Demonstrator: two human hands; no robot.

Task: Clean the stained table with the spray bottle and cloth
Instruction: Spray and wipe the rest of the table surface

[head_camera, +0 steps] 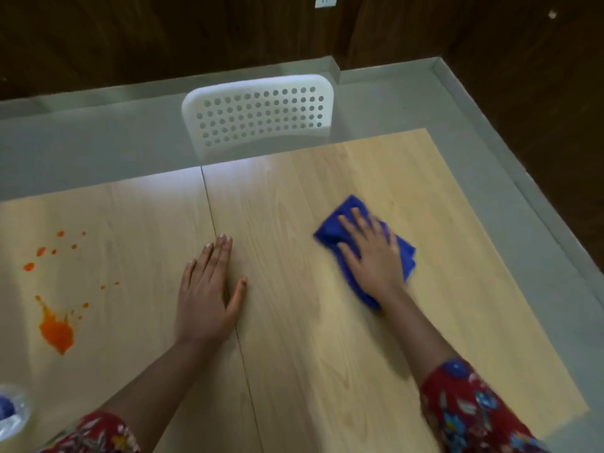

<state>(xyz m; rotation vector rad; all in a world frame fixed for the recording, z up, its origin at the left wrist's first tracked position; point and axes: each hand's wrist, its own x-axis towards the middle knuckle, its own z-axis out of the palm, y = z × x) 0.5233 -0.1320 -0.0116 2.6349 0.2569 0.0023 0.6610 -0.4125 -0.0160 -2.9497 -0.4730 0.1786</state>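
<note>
A light wooden table (294, 322) fills the view. My right hand (369, 253) lies flat with spread fingers on a folded blue cloth (405, 253), pressing it to the right half of the tabletop. My left hand (206, 289) rests palm down, fingers straight, near the seam in the middle of the table. An orange stain (57, 331) with scattered orange droplets (41, 251) marks the left part of the table. At the bottom left corner the top of a clear bottle with a blue part (9, 410) shows, mostly cut off.
A white perforated chair back (258, 112) stands at the table's far edge. Grey floor (98, 142) surrounds the table, with dark wooden walls (163, 34) behind and to the right. The table's right edge runs diagonally close to the cloth.
</note>
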